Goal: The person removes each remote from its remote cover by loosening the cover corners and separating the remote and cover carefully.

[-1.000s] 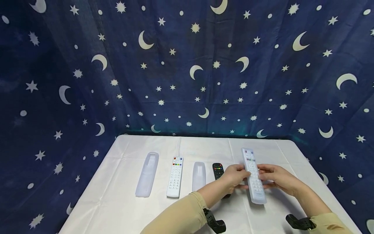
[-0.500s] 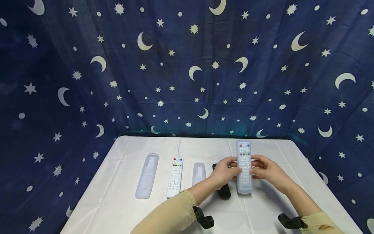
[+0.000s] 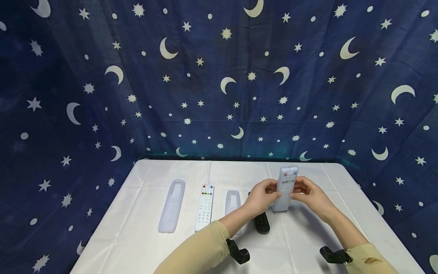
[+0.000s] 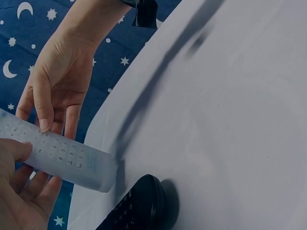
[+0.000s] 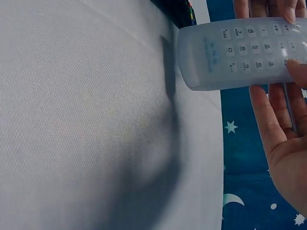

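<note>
A white remote control (image 3: 286, 187) in a translucent sleeve stands tilted up over the right part of the table, held between both hands. My left hand (image 3: 262, 197) grips its left edge, thumb on the front and fingers behind. On the opposite edge, my right hand (image 3: 312, 197) pinches it the same way. The right wrist view shows number keys through the cover of the remote control (image 5: 249, 52). A black remote control (image 3: 262, 223) lies beside the left hand, its upper part hidden by that hand; its rounded end also appears in the left wrist view.
On the white-covered table (image 3: 137, 213), left of the hands, lie a long translucent sleeve (image 3: 172, 205), a bare white remote control (image 3: 205, 207) and a shorter translucent sleeve (image 3: 233, 201) partly behind the left forearm. A dark blue starry curtain (image 3: 205, 95) hangs around the table.
Both hands have moved the covered remote control left and toward the back, and its top now tips up. More of the black remote control's lower end shows.
</note>
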`<state>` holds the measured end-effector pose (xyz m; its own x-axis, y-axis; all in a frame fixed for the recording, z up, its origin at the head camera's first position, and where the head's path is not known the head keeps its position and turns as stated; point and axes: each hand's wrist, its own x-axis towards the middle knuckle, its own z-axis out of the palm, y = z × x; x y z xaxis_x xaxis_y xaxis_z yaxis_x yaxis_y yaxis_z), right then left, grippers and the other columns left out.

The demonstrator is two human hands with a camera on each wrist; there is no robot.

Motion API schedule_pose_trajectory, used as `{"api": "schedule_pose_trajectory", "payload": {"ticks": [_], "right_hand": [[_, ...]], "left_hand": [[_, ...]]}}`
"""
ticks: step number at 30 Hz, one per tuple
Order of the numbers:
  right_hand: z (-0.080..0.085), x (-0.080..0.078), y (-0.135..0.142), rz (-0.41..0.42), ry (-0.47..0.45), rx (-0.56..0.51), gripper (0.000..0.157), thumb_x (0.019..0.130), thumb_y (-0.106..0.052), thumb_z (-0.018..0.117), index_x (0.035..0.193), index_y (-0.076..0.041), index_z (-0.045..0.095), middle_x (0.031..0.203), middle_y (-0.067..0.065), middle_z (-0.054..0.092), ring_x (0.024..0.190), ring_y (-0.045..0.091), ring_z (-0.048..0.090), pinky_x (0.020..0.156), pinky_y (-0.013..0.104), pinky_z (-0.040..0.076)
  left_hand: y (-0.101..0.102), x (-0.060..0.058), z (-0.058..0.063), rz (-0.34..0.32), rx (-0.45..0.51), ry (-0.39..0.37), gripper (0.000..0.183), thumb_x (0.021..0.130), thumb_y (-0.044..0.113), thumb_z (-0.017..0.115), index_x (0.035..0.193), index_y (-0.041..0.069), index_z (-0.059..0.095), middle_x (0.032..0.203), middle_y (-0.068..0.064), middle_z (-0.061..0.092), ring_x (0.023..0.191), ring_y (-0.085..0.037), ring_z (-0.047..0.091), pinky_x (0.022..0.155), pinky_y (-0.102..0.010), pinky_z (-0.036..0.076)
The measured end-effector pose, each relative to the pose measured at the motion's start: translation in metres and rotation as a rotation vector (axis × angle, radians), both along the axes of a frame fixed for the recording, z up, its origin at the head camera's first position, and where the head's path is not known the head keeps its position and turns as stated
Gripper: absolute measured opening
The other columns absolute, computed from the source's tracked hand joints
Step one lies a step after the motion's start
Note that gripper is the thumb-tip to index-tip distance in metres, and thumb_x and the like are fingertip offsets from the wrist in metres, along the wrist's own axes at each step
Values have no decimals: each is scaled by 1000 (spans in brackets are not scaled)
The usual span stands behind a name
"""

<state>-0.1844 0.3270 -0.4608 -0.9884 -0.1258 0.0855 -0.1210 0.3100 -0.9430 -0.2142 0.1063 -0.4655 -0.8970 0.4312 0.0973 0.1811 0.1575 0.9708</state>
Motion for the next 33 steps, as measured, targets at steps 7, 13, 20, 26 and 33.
{"api": "schedule_pose_trajectory", "payload": {"ticks": [7, 13, 20, 26, 33], "right_hand": [[-3, -5, -2, -35, 0, 25, 51, 91, -2, 76, 134, 3, 49, 117, 14, 63, 102, 16, 62, 84, 25, 54], [-10, -10, -2, -18, -4, 0, 48, 90, 0, 75, 130, 5, 50, 113, 12, 64, 99, 15, 62, 82, 25, 54], [-16, -10, -2, -14, -32, -28, 46, 90, 1, 74, 130, 5, 51, 112, 9, 64, 98, 15, 61, 81, 24, 54], [-11, -5, 3, 27, -120, -72, 45, 99, -1, 62, 139, 11, 44, 123, 17, 60, 107, 16, 62, 92, 33, 56], [-2, 1, 20, 63, -462, -180, 70, 110, -41, 44, 144, 19, 30, 114, 19, 68, 98, 28, 73, 86, 40, 60]], "left_hand": [[0, -7, -4, -21, -48, 72, 30, 96, 13, 73, 125, 16, 69, 113, 8, 71, 107, -5, 65, 89, -23, 53], [-1, -10, -8, -24, -74, 73, 29, 96, 14, 73, 124, 17, 69, 113, 11, 70, 107, -3, 64, 90, -24, 53], [-1, -10, -12, -30, -98, 70, 27, 97, 15, 73, 123, 19, 70, 112, 13, 70, 108, -3, 64, 91, -24, 53], [-1, -8, -13, -42, -102, 77, 25, 97, 15, 73, 121, 18, 70, 112, 13, 70, 108, -3, 64, 90, -24, 52], [1, -4, -15, -56, -91, 91, 23, 96, 13, 73, 119, 17, 71, 111, 12, 70, 108, -2, 64, 89, -21, 53]]}}
